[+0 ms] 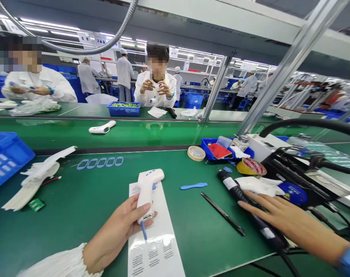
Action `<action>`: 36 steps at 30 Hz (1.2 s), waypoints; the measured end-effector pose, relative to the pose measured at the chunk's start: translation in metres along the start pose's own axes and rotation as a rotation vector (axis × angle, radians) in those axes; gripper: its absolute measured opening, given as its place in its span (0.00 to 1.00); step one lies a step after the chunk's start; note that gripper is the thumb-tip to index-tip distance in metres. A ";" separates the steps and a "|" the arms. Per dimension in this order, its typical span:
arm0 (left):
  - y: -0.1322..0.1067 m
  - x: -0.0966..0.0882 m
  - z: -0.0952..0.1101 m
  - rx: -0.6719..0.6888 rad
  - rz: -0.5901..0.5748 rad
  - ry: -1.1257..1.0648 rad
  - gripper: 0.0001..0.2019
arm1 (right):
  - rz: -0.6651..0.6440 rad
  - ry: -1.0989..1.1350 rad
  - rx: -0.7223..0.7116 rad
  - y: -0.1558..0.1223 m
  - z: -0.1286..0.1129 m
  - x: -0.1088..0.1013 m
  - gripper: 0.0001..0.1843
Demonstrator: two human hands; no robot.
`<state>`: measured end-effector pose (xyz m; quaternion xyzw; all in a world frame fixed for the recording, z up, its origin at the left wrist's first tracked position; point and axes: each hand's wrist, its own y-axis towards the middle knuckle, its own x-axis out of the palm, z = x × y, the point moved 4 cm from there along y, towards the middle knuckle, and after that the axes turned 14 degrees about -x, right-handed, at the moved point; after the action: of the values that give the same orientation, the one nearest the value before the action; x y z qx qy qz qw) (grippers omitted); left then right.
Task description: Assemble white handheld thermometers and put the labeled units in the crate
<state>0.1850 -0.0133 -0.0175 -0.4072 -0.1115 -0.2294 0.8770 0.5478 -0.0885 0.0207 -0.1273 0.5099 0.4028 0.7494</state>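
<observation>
Left hand [114, 227]: clenched around a white thermometer [147, 192], at 6 o'clock on the green worktop [77, 204]
Right hand [290, 219]: lying open across a black electric screwdriver [231, 188], at 4 o'clock
Nearby: printed paper sheet [154, 238] below the thermometer; blue plastic spatula [193, 186] between the hands

The white infrared thermometer [146, 192] bears blue markings.

Left of you: a crate [6, 159] at the frame's left edge, foam sheets [38, 181] just right of it.
Before you: a thermometer [147, 190] over a leaflet [154, 246] on the bench [77, 204].
Right of you: a corded screwdriver [232, 188], with a tape roll [196, 153] and tray [206, 144] behind it.
Beyond: a belt [151, 134] bearing a second thermometer [102, 127], then a far bench [85, 111] with a parts tray [123, 109].
</observation>
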 end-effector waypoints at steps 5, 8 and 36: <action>-0.004 -0.004 -0.005 -0.107 0.022 0.194 0.37 | -0.166 0.029 -0.371 0.013 -0.011 0.013 0.29; -0.007 -0.020 0.001 -0.113 0.124 0.509 0.36 | 0.005 0.227 -0.106 0.015 -0.006 0.001 0.24; 0.022 0.015 0.023 1.103 0.334 1.317 0.10 | 1.372 0.973 0.875 0.171 0.095 0.078 0.06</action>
<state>0.2086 0.0122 -0.0114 0.2795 0.3837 -0.2000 0.8571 0.4976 0.1157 0.0328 0.3386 0.8356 0.4311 0.0355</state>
